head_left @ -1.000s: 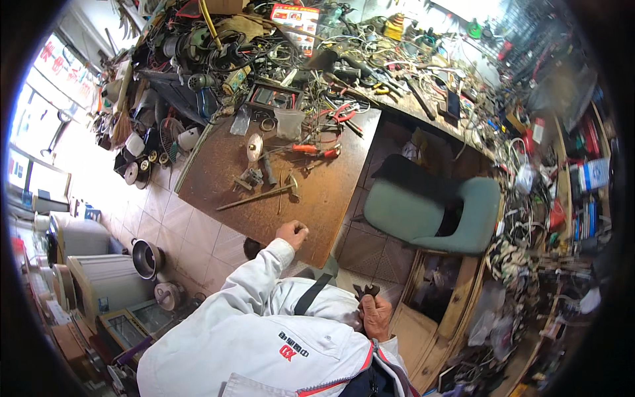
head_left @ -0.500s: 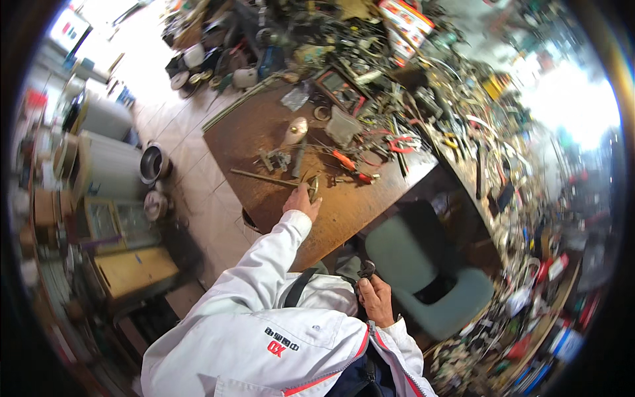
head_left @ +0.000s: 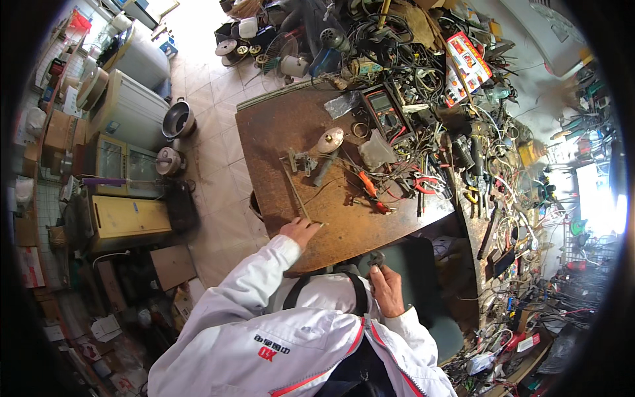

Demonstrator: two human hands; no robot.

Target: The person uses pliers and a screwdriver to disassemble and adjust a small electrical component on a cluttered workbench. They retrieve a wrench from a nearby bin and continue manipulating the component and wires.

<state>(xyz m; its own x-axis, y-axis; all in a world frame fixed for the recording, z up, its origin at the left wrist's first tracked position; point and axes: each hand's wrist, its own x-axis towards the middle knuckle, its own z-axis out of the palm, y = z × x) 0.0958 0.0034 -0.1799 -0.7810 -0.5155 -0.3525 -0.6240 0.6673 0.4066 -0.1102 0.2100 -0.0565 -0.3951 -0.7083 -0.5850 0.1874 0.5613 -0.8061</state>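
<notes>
Gripping a dark tool, the right hand has its thumb and fingers clamped on the lower part; the notched head projects beyond the thumb. This hand is located over the lap, near the front edge of the table. The left hand is over the table, palm down, with its fingers at the near end of a thin metal rod. Whether these fingers close on the rod or only rest against it cannot be told, as the hand covers part of that end. The rod lies flat on the table, its far end pointing away from the person, beside a small metal bracket.

Right of the bracket is a black bar, with a pale disc at its far end. Farther right are an orange-handled tool and red-handled pliers. Toward the back of the table are a ring, a plastic bag, a translucent tub and a meter.

Beyond the table edges, a chair stands at the person's right, and a metal pot stands on the tiled floor at the left.
</notes>
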